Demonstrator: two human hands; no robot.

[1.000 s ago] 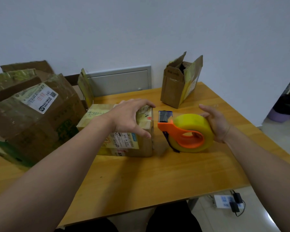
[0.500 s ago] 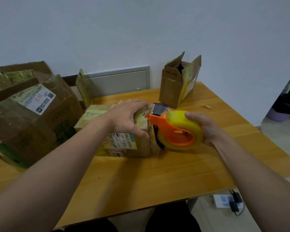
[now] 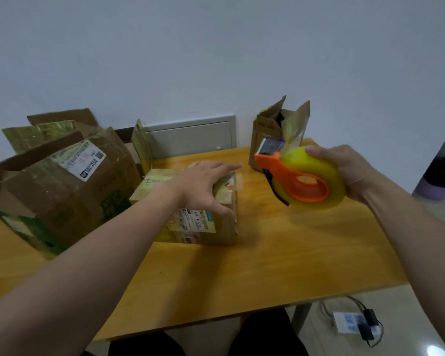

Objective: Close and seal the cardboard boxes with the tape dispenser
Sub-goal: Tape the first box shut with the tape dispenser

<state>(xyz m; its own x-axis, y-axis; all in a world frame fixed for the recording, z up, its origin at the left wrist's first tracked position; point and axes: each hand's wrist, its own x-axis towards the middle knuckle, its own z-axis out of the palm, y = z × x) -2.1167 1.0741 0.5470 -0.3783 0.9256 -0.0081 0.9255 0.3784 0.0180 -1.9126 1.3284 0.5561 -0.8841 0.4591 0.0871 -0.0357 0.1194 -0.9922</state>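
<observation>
- Since the frame half a second before, you had lifted the tape dispenser [image 3: 303, 183] off the right side of the small box [image 3: 203, 227]. It hung above the bench [image 3: 242, 273], apart from that box.
- Your right hand [image 3: 350, 173] curled round the yellow roll [image 3: 326, 201]. Your left hand [image 3: 203, 183] lay flat on the closed top, fingers straight, thumb down the front.
- Step, as judged: taping this box. The next move probably called for setting the blade end on the seam, flaps held down.
- Materials: worn corrugated card, paper labels, orange plastic frame, smooth glossy roll.
- The large box [image 3: 62, 181] and rear box [image 3: 265, 134] stood open.
</observation>
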